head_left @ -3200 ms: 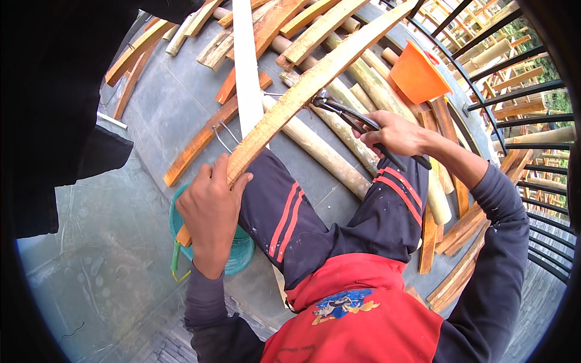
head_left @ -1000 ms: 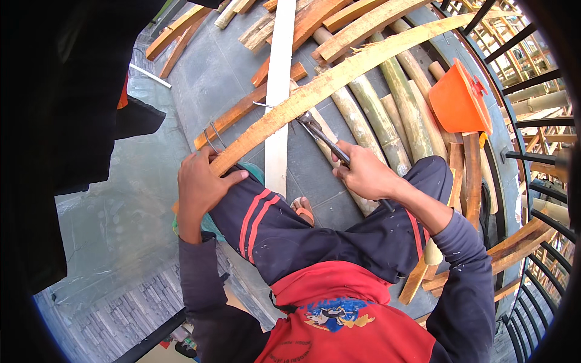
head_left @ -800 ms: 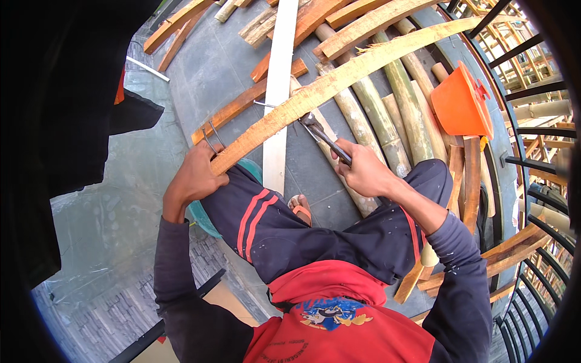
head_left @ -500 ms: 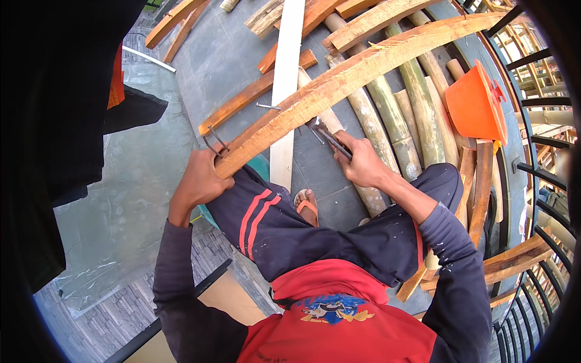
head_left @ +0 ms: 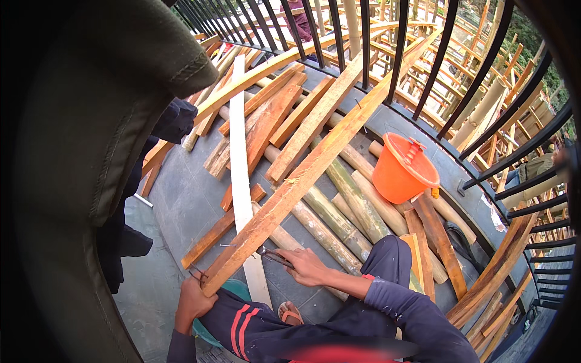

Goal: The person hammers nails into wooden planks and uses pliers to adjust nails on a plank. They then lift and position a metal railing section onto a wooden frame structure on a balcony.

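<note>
A long wooden beam [head_left: 290, 184] runs from my lap away to the far right. My left hand [head_left: 192, 302] is closed round its near end, close to bent nails [head_left: 196, 273] that stick out of the wood. Another nail [head_left: 228, 245] juts from the beam's left side a little farther up. On the beam's other side, my right hand [head_left: 307, 266] grips a dark metal tool that looks like pincers [head_left: 277, 259]. The tool's head is at the beam's edge; whether it bites on a nail cannot be made out.
Bamboo poles [head_left: 324, 224] and cut timber [head_left: 275, 118] lie across the grey floor. A white strip [head_left: 239, 151] passes under the beam. An orange bucket [head_left: 405, 169] sits on the poles at right, before a black railing [head_left: 399, 48]. A teal basin [head_left: 236, 289] is by my left leg.
My view has tilted up and shows more of the railing and timber beyond. Both hands keep their hold, left on the beam and right on the pincers.
</note>
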Motion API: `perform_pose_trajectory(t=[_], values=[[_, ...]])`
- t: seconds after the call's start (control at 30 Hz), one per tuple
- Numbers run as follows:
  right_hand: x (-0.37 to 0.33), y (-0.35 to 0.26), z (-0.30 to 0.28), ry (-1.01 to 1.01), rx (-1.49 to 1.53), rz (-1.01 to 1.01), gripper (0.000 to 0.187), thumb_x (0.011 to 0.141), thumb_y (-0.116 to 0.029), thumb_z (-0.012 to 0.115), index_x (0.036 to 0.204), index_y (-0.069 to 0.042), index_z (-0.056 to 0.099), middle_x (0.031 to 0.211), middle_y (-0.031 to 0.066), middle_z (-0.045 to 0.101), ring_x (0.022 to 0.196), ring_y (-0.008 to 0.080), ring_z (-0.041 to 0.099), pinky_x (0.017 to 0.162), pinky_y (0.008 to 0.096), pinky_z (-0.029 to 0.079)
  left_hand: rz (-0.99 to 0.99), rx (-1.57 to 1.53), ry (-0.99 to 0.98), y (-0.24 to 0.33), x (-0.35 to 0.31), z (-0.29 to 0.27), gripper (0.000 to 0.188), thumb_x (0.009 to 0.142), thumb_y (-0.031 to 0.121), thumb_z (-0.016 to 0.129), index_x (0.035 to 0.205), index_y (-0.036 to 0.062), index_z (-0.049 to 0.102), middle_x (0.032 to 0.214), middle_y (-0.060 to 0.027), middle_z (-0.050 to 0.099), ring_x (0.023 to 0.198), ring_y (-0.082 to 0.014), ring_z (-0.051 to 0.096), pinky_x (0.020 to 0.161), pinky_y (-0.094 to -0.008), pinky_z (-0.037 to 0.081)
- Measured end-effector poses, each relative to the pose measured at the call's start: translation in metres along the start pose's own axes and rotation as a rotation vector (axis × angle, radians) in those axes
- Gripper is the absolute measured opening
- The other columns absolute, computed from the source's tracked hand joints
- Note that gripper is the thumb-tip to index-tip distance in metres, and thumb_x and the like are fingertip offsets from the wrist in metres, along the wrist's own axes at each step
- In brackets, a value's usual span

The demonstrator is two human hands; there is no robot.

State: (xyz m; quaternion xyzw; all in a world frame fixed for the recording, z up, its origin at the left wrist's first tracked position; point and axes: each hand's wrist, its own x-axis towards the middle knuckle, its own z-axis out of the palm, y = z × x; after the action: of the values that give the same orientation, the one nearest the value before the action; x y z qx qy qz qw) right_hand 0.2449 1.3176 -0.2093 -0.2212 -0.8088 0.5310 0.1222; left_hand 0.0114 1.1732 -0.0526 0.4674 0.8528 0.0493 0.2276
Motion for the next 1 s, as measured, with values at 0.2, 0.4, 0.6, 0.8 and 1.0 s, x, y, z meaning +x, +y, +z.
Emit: perform_pose_trajectory(t=[0.2, 0.4, 0.6, 0.8, 1.0], values=[[-0.023, 0.015, 0.005, -0.006, 0.251, -0.020, 0.065, 0.076, -0.004, 0.052, 0.137, -0.007, 0.027, 0.122, 0.0267, 0.046, 0.110, 0.0425, 0.048, 0.091, 0.0469, 0.038, 0.055, -0.040, 0.031, 0.004, 0.001, 0.002, 0.050, 0.054, 0.014, 0.073, 0.097, -0.0031, 0.052, 0.083, -0.0230, 0.062, 0.083, -0.0379, 0.062, 0.074, -0.0389, 0.049], [-0.050, 0.028, 0.004, -0.068, 0.624, 0.313, 0.061, 0.082, -0.003, 0.053, 0.137, -0.008, 0.028, 0.114, 0.0170, 0.050, 0.107, 0.0263, 0.052, 0.086, 0.0375, 0.044, 0.083, -0.046, 0.068, -0.010, 0.002, 0.006, 0.051, 0.056, 0.016, 0.073, 0.098, -0.0040, 0.053, 0.087, -0.0231, 0.062, 0.087, -0.0373, 0.061, 0.075, -0.0386, 0.048], [-0.072, 0.027, -0.032, 0.307, 0.924, 0.528, 0.049, 0.086, -0.014, 0.056, 0.128, -0.010, 0.032, 0.080, 0.0045, 0.054, 0.071, 0.0158, 0.059, 0.059, 0.0289, 0.046, 0.068, 0.039, 0.140, -0.001, -0.005, 0.007, 0.054, 0.057, 0.018, 0.075, 0.102, -0.0027, 0.055, 0.090, -0.0225, 0.063, 0.087, -0.0366, 0.062, 0.075, -0.0396, 0.049], [-0.103, 0.038, -0.074, 0.725, 1.380, 0.547, 0.035, 0.085, -0.015, 0.057, 0.114, -0.013, 0.036, 0.083, 0.0060, 0.056, 0.071, 0.0193, 0.059, 0.063, 0.0314, 0.048, 0.083, 0.108, 0.202, 0.007, -0.008, 0.006, 0.054, 0.057, 0.020, 0.078, 0.102, -0.0028, 0.058, 0.090, -0.0216, 0.064, 0.086, -0.0366, 0.062, 0.074, -0.0394, 0.049], [-0.157, 0.028, -0.105, 1.045, 1.633, 0.344, 0.022, 0.084, -0.008, 0.052, 0.102, -0.010, 0.040, 0.085, 0.0106, 0.053, 0.084, 0.0254, 0.058, 0.080, 0.0470, 0.053, 0.081, 0.129, 0.219, 0.007, -0.011, 0.010, 0.054, 0.059, 0.022, 0.077, 0.103, -0.0025, 0.058, 0.091, -0.0214, 0.064, 0.087, -0.0370, 0.062, 0.074, -0.0400, 0.049]])
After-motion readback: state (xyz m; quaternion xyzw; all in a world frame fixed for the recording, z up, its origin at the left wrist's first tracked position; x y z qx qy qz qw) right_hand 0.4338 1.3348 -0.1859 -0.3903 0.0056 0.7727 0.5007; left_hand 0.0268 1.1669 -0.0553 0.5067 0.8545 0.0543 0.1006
